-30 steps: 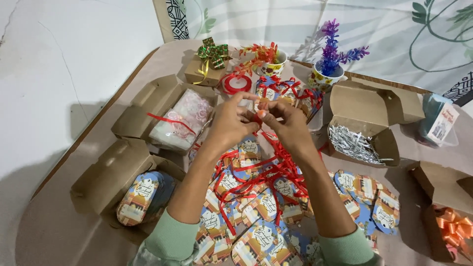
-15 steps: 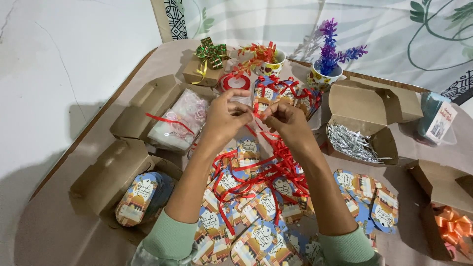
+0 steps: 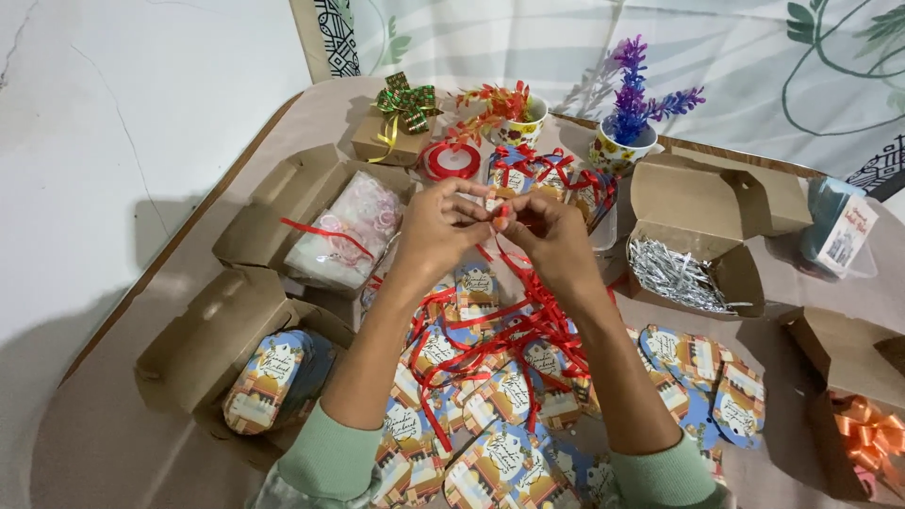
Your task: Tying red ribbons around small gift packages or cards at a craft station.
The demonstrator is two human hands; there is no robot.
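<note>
On a brown counter [image 3: 123, 443] crowded with open cardboard boxes, the left hand [image 3: 438, 226] and right hand [image 3: 547, 236] are meeting fingertip to fingertip at frame centre, both pinching a red ribbon [image 3: 500, 325] that is trailing down toward the printed tags [image 3: 490, 443] below.

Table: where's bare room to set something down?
Bare table runs along the left edge, beside the two open cardboard boxes. A smaller patch lies at the right, between the box of silver strips and the box with the orange bow. The centre is crowded with printed tags and red ribbon.
</note>
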